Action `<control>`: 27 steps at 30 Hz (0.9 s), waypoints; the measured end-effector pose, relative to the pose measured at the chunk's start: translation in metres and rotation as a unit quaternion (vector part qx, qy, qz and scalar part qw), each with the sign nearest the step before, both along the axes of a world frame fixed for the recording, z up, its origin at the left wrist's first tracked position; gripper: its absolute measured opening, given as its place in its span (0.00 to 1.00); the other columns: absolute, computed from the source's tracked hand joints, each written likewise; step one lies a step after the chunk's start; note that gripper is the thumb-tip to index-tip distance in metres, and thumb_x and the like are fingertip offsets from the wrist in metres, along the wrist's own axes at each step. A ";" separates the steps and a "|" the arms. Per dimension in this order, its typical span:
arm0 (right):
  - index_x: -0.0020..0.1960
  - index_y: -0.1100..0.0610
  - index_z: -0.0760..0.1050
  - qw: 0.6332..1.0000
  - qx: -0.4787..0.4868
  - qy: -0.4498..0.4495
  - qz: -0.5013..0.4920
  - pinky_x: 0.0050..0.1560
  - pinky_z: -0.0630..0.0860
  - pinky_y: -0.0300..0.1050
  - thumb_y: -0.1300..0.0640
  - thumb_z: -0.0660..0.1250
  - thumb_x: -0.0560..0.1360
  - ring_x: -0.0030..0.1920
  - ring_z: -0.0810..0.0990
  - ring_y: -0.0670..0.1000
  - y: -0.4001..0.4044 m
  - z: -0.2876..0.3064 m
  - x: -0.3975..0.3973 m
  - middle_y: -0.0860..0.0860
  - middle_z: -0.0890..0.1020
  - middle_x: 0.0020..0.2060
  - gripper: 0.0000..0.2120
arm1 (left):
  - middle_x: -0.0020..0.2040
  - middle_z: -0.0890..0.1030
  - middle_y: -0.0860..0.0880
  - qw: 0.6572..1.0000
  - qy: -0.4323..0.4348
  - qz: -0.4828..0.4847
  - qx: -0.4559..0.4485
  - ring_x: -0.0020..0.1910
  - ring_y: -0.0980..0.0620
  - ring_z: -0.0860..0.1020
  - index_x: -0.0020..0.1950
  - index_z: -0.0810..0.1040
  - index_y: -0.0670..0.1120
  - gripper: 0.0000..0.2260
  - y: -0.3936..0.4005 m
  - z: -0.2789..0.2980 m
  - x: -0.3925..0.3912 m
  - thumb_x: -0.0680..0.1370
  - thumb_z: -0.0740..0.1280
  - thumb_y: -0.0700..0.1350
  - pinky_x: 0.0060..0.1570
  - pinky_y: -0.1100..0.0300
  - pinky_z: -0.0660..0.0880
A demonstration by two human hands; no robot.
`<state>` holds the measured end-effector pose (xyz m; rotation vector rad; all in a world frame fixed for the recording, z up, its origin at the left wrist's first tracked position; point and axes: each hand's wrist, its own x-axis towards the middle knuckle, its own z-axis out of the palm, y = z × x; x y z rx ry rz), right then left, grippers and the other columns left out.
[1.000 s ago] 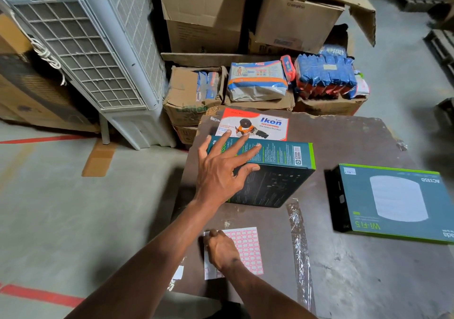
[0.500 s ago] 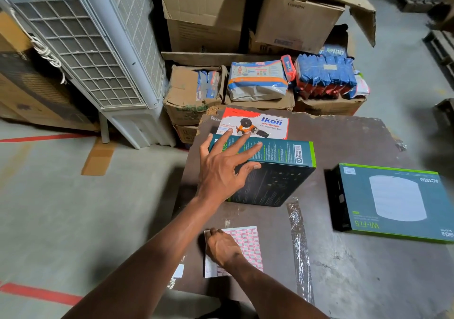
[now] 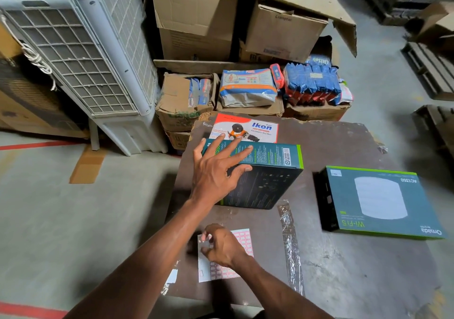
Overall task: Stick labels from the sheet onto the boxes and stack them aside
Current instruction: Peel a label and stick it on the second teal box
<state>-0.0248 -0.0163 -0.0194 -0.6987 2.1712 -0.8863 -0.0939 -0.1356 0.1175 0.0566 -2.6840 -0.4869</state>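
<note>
Far to my left on the floor stands a white air cooler (image 3: 81, 55), with torn cardboard cartons (image 3: 221, 19) stacked beside it behind the brown surface (image 3: 344, 257). My left hand (image 3: 213, 171) lies on the upright dark teal box (image 3: 260, 178) near the middle of the surface; my fingers (image 3: 242, 152) are spread wide and straight across its top face and my thumb presses its front side, so the hand steadies the box without curling round it. Just behind that box lies a white and orange Ikon tape dispenser box (image 3: 248, 128), flat, its near edge hidden by the teal one. Closer to me, near the front edge of the surface, lies the label sheet (image 3: 242, 240), white with rows of pink-bordered labels. My right hand (image 3: 224, 246) rests over its left part, fingers bent and drawn close together at the sheet; whether a label is pinched between them I cannot tell, as that spot is blurred. A strip of clear tape (image 3: 290, 245) is stuck to the surface just right of the sheet. Further right, well apart from the upright box, 1 flat teal Wi-Fi box (image 3: 378, 200) with green edges lies face up, a small white label (image 3: 334, 172) at its far left corner.
</note>
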 end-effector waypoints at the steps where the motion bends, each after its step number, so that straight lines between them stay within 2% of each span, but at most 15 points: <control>1: 0.48 0.52 0.78 1.000 -0.026 0.001 -0.018 0.48 0.81 0.51 0.53 0.70 0.73 0.42 0.80 0.48 0.006 0.011 -0.005 0.46 0.81 0.45 0.05 | 0.73 0.74 0.55 1.000 0.003 0.001 0.002 0.76 0.46 0.68 0.70 0.76 0.63 0.20 0.000 0.000 0.000 0.79 0.63 0.64 0.75 0.38 0.57; 4: 0.46 0.52 0.80 0.991 -0.099 0.013 -0.086 0.44 0.82 0.44 0.54 0.70 0.77 0.41 0.82 0.47 0.026 0.056 -0.023 0.46 0.83 0.42 0.03 | 0.73 0.74 0.55 1.000 0.010 0.004 0.009 0.76 0.46 0.68 0.70 0.76 0.63 0.20 0.000 0.000 -0.001 0.79 0.65 0.64 0.75 0.40 0.56; 7: 0.46 0.55 0.80 0.976 -0.164 0.066 -0.131 0.41 0.79 0.37 0.60 0.70 0.77 0.40 0.82 0.45 0.050 0.105 -0.042 0.46 0.83 0.39 0.02 | 0.74 0.73 0.56 1.000 0.009 0.003 0.013 0.77 0.47 0.67 0.71 0.75 0.64 0.20 0.000 0.001 -0.002 0.78 0.66 0.63 0.76 0.42 0.54; 13: 0.46 0.54 0.78 0.944 -0.224 0.177 -0.165 0.42 0.80 0.39 0.61 0.72 0.76 0.42 0.80 0.48 0.085 0.169 -0.073 0.46 0.81 0.43 0.04 | 0.74 0.73 0.56 1.000 0.004 0.004 0.019 0.77 0.47 0.66 0.71 0.74 0.64 0.21 0.001 0.004 -0.004 0.78 0.68 0.62 0.75 0.45 0.52; 16: 0.46 0.55 0.78 0.938 -0.227 0.187 -0.183 0.41 0.81 0.45 0.61 0.73 0.76 0.40 0.81 0.49 0.091 0.187 -0.085 0.46 0.82 0.41 0.04 | 0.74 0.73 0.56 1.000 0.000 0.007 0.015 0.77 0.47 0.67 0.71 0.74 0.64 0.21 0.000 0.004 -0.004 0.78 0.68 0.62 0.75 0.45 0.52; 22: 0.48 0.54 0.77 0.942 -0.204 0.199 -0.176 0.39 0.82 0.49 0.59 0.72 0.78 0.39 0.82 0.50 0.091 0.203 -0.102 0.47 0.83 0.39 0.04 | 0.73 0.74 0.56 1.000 0.001 0.008 0.026 0.77 0.47 0.67 0.71 0.75 0.64 0.21 0.002 0.004 -0.001 0.78 0.65 0.64 0.75 0.42 0.54; 26: 0.58 0.53 0.69 0.950 -0.185 0.197 -0.158 0.38 0.82 0.46 0.58 0.73 0.77 0.38 0.84 0.50 0.085 0.206 -0.107 0.50 0.85 0.39 0.16 | 0.74 0.73 0.56 1.000 0.000 0.007 0.028 0.77 0.47 0.66 0.71 0.75 0.64 0.21 0.002 0.003 -0.001 0.78 0.67 0.63 0.76 0.43 0.53; 27: 0.59 0.53 0.70 0.952 -0.173 0.204 -0.152 0.39 0.82 0.45 0.58 0.74 0.77 0.38 0.84 0.49 0.084 0.205 -0.108 0.50 0.85 0.40 0.16 | 0.74 0.73 0.57 1.000 -0.003 0.007 0.029 0.77 0.47 0.66 0.71 0.75 0.65 0.21 0.002 0.002 -0.001 0.78 0.68 0.62 0.76 0.43 0.52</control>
